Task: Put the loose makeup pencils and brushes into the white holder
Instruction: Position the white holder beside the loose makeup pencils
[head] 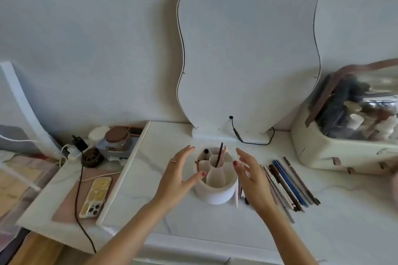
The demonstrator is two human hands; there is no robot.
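The white round holder (217, 194) stands on the white tabletop, split into several compartments. A dark thin pencil (219, 156) leans in its centre tube, and a black-capped item (206, 151) sits in a back compartment. My left hand (179, 175) hovers open at the holder's left side, thumb near the rim. On the holder's right, my right hand (251, 178) is open too, fingers spread. A row of loose pencils and brushes (288, 185) lies on the table just right of my right hand, partly hidden by it.
A wavy white mirror (247, 49) stands behind the holder, its cable (247, 141) on the table. A cream makeup case (336, 144) sits at the right. To the left lie a phone (95, 197), a jar (117, 137), a charger and cords.
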